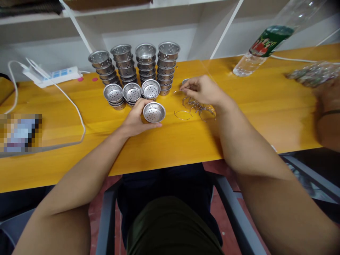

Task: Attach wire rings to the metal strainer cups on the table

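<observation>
My left hand (136, 120) grips a small perforated metal cup (154, 113) by its side, its open top tilted toward me. Over a loose heap of thin wire rings (196, 105), my right hand (198, 88) pinches a wire ring (176, 92) between thumb and fingers. One separate wire ring (183, 115) lies on the table between my hands. Part of another metal cup (185, 81) shows behind my right fingers. Tall stacks of the same perforated cups (169, 58) stand in a row behind my left hand, with shorter stacks (132, 92) in front of them.
On the yellow table (164, 148), a power strip (53, 76) with white cables lies at the left, near a blurred-out device (20, 132). A plastic bottle (265, 44) stands at the back right. Another person's arm (329, 109) rests by a clear bag (316, 73).
</observation>
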`<action>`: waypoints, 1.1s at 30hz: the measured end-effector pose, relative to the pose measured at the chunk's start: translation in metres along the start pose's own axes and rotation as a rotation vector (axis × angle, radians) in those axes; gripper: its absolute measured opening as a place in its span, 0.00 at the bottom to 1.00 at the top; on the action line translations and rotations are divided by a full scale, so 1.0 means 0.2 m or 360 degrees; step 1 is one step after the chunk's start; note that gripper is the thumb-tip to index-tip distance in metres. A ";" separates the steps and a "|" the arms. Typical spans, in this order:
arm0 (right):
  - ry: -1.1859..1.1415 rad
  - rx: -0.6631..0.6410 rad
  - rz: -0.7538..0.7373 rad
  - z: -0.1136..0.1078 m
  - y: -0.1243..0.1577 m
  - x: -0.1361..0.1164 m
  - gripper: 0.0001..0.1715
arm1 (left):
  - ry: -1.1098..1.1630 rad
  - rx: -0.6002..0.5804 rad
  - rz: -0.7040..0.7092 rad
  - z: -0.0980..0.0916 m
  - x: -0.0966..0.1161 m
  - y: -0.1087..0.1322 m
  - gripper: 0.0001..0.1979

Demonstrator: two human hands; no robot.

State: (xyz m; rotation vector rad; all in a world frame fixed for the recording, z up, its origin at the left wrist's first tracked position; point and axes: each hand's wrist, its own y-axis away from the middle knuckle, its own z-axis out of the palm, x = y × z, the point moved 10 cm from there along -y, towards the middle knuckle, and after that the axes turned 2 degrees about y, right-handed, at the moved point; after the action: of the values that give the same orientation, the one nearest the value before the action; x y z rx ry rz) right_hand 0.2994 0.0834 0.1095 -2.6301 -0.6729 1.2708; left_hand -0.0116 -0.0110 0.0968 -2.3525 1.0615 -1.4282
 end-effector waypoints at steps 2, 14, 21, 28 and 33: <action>-0.0095 0.0027 -0.0042 0.04 0.00 -0.06 0.19 | -0.0028 0.0010 0.0016 -0.01 0.01 -0.01 0.49; -0.0536 -0.0061 -0.0425 0.32 0.10 -0.50 0.33 | 0.0396 0.0115 -0.0102 0.03 -0.09 0.01 0.52; -0.0490 -0.0219 -0.0462 0.39 0.12 -0.53 0.22 | 0.0405 0.0141 -0.0031 0.03 -0.07 0.01 0.51; -0.0532 -0.0166 -0.0546 0.37 0.14 -0.59 0.15 | 0.0161 0.0244 0.0026 -0.04 -0.03 0.01 0.50; -0.0510 -0.0097 -0.0569 0.40 0.17 -0.65 0.17 | 0.0223 0.0263 -0.0055 -0.03 -0.07 0.00 0.55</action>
State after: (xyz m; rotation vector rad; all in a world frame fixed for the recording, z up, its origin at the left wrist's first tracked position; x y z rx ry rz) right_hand 0.1783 -0.0116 0.1407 -2.2248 -1.1844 1.5822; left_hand -0.0201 -0.0005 0.0907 -2.1932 0.9005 -1.6461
